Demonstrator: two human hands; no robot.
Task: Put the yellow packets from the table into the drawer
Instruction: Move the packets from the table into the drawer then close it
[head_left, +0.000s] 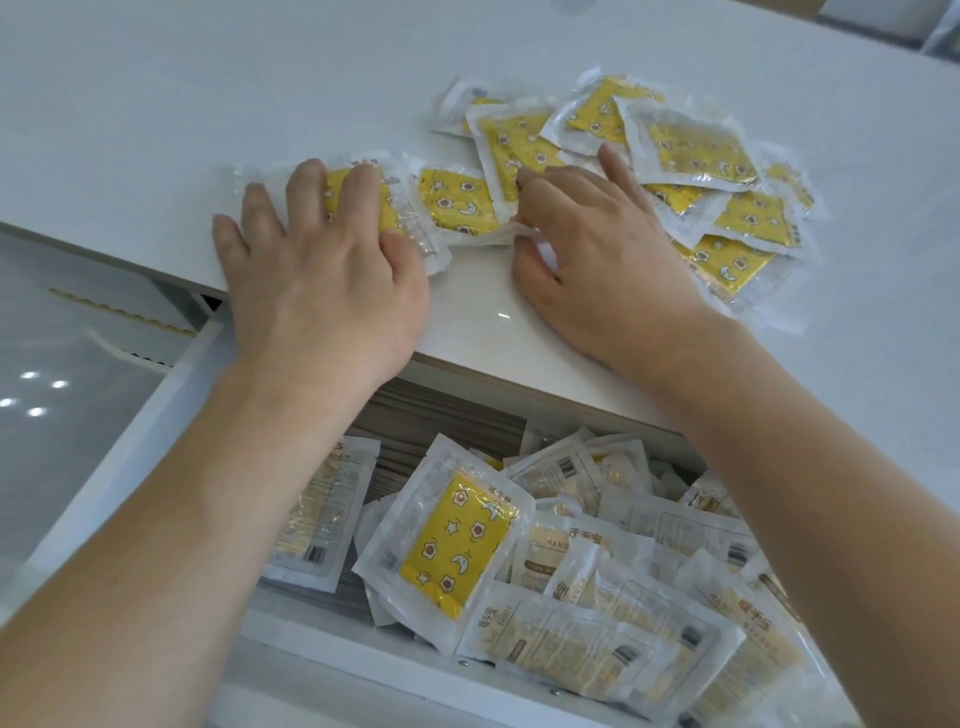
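Observation:
Several yellow packets in clear wrappers lie in a loose pile (691, 156) on the white table (208, 104). My left hand (322, 260) lies flat on one packet (363, 202) at the table's front edge, fingers spread over it. My right hand (592, 244) rests beside another packet (460, 202) and pinches the corner of its wrapper between thumb and fingers. Below the table edge the open drawer (171, 415) holds several more packets, one face up (457, 540), the others mostly face down.
The drawer's white left wall runs diagonally at lower left, with glossy floor beyond it. The drawer's grey striped bottom (436, 415) shows at the back left. The table's left and far parts stretch away white.

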